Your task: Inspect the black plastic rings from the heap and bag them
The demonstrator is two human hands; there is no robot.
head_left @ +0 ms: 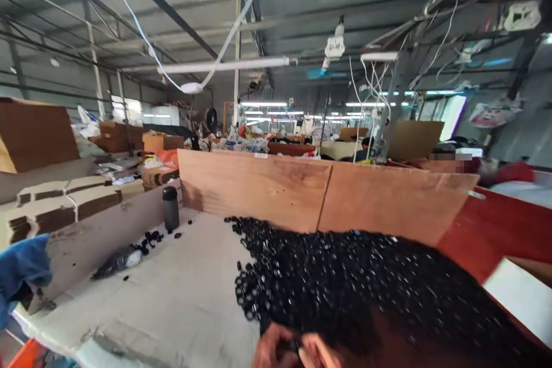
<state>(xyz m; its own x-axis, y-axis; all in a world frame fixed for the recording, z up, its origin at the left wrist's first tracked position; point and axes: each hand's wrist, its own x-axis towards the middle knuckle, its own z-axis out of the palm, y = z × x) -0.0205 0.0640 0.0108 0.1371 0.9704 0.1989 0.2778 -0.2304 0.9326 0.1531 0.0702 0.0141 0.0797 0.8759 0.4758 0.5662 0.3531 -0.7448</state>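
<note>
Both hands are close together at the bottom edge of the head view, in front of a large pile of small black ring-shaped parts [328, 264]. My left hand [275, 348] is closed, with its fingers curled towards the right hand. My right hand [318, 351] is pinched and nearly touches the left. Between the fingertips shows a small black piece [295, 345], partly covered by the fingers and blurred. It looks like one of the pile's parts, though its exact shape is hidden.
The pale tabletop [172, 287] has wooden boards [254, 184] along its back. A dark bottle [171, 210] stands at the back left, near a dark plastic bag [116, 261] and loose black parts. Blue cloth [23, 267] hangs at left. An open carton [524, 293] lies right.
</note>
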